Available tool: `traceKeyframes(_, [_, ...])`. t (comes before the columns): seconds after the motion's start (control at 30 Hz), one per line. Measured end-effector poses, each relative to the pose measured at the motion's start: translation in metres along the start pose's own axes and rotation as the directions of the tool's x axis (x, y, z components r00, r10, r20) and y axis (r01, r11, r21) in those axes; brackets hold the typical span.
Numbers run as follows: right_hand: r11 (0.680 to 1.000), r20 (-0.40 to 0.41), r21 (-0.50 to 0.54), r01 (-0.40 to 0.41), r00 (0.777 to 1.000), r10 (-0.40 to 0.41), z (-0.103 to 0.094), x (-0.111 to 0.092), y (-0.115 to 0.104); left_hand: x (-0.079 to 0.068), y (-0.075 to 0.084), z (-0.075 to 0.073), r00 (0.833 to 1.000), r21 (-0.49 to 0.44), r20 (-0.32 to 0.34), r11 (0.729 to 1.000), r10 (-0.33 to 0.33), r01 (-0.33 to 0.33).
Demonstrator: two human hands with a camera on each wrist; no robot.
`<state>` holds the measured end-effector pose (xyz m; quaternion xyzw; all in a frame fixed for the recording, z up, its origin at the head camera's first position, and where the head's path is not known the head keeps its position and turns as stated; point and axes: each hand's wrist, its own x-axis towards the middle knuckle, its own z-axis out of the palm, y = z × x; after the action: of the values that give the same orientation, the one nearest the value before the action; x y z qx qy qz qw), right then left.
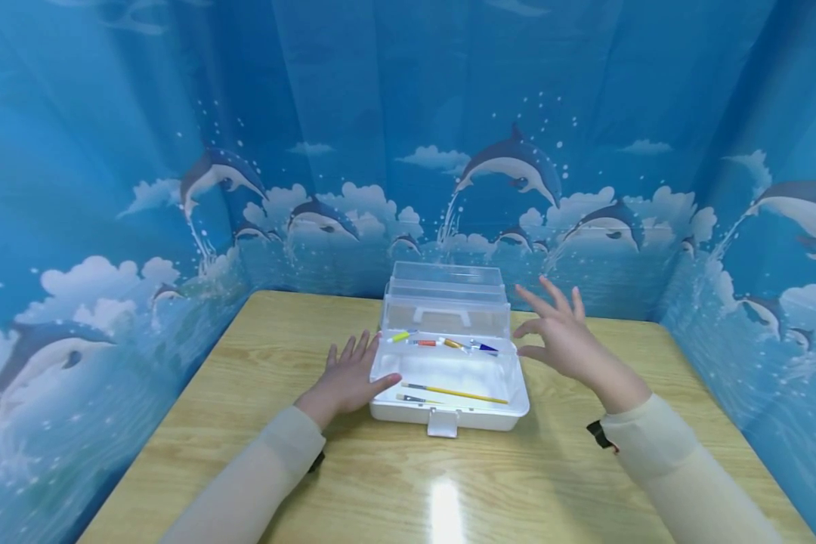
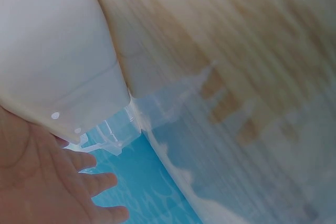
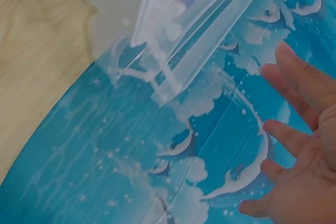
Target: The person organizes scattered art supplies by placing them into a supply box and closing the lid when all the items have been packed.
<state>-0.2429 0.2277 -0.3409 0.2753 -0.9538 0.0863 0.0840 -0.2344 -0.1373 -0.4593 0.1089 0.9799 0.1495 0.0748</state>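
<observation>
White box (image 1: 408, 414) on table (image 1: 279, 332), lid (image 1: 449, 293) up at 12 o'clock, left hand (image 1: 349, 381) splayed at 9, right hand (image 1: 566, 344) wide at 2, both empty; seemingly ready for closing, next needing lid grip.

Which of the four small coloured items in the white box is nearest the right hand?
The blue item, at the row's right end in the head view; the yellow-green, red and orange ones lie farther from the right hand.
</observation>
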Motion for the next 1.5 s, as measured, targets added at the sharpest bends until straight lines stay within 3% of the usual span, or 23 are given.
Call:
traceKeyframes(0.53, [0.994, -0.001, 0.038, -0.098, 0.995, 0.098, 0.001, -0.031, 0.038, 0.000, 0.000, 0.000, 1.000, -0.014, 0.019, 1.000, -0.024, 0.024])
traceKeyframes(1.03, [0.976, 0.056, 0.089, -0.197, 0.980, 0.192, 0.014, -0.048, 0.068, 0.000, 0.002, -0.002, 1.000, 0.008, 0.000, 1.000, -0.027, 0.027])
traceKeyframes(1.5, [0.960, 0.096, 0.058, -0.275, 0.959, 0.268, 0.032, -0.060, 0.100, -0.001, 0.002, -0.002, 1.000, 0.012, 0.004, 1.000, -0.028, 0.028])
